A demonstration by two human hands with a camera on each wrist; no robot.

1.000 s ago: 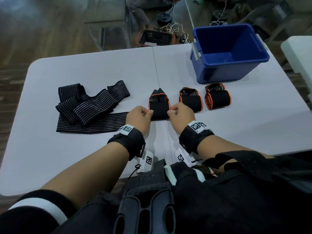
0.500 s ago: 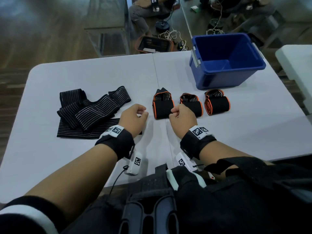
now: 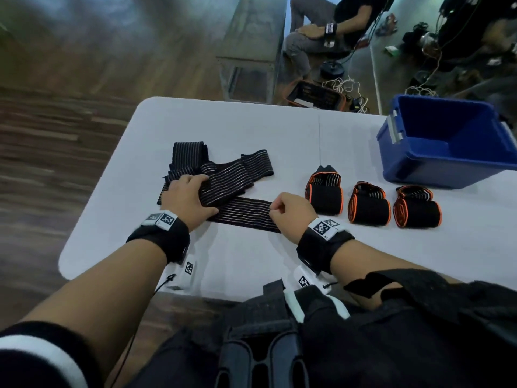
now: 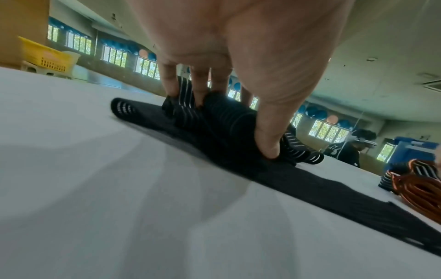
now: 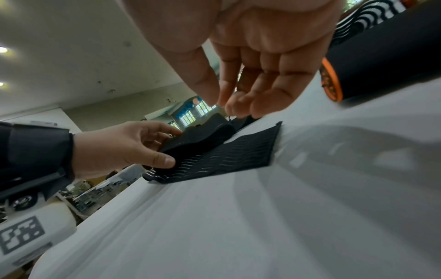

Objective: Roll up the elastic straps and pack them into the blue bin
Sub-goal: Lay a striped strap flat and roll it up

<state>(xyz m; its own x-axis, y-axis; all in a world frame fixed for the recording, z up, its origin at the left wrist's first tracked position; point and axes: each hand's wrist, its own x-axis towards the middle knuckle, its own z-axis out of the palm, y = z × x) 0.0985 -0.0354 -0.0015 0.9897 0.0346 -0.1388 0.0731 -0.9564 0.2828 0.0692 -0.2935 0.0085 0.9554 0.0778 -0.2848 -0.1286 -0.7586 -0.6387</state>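
Note:
A loose pile of black white-striped elastic straps [image 3: 223,177] lies left of centre on the white table [image 3: 251,127]. My left hand [image 3: 193,197] grips a bunched part of it between thumb and fingers, as the left wrist view shows on the strap bunch [image 4: 222,117]. One strap end [image 5: 238,152] lies flat toward my right hand [image 3: 275,210], which hovers just over it with loosely curled fingers [image 5: 241,105] holding nothing. Three rolled straps edged in orange [image 3: 324,191] [image 3: 369,204] [image 3: 416,207] stand in a row to the right. The blue bin [image 3: 414,163] sits at the far right, with nothing seen inside.
The table's left and near edges are close to my arms. A seated person [image 3: 316,32] and cables [image 3: 341,85] are on the floor beyond the table. A yellow basket [image 4: 45,56] stands far off in the left wrist view.
Both hands left the rolled strap and moved left to the striped pile. My left hand took hold of the bunched strap. The head view swung left.

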